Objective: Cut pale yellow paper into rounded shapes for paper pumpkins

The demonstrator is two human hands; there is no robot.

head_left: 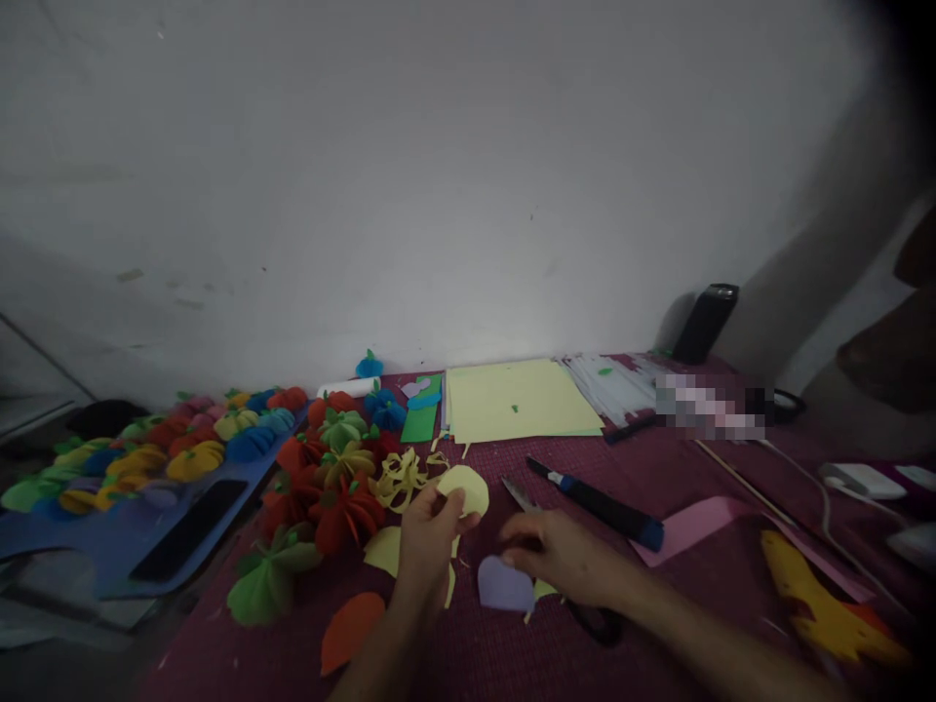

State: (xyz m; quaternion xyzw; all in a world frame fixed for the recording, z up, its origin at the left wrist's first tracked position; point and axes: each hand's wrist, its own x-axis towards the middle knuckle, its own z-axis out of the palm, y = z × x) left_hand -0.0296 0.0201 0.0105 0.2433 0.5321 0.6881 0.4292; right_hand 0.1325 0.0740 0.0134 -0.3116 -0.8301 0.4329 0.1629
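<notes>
My left hand (pixel 431 531) is closed, pinching a round pale-yellow paper disc (pixel 472 490) by its lower left side. My right hand (pixel 560 551) hovers to the right with its fingers curled together; what they hold, if anything, cannot be made out. Just below its fingertips is a purple paper piece (pixel 504 588) with a rounded top. Scissors (pixel 518 494) lie partly hidden under the right hand, blades showing above it and a dark handle below. Yellow paper scraps (pixel 384 549) lie beside my left wrist, and curly yellow trimmings (pixel 402 478) lie beyond that hand.
Folded paper pumpkins (pixel 347 512) crowd the left, with more on a blue stand (pixel 241 497). Stacked yellow sheets (pixel 523 400) lie against the wall. A utility knife (pixel 606 507), pink paper (pixel 694 526) and a yellow piece (pixel 819 595) are at right; a black can (pixel 706 322) stands behind.
</notes>
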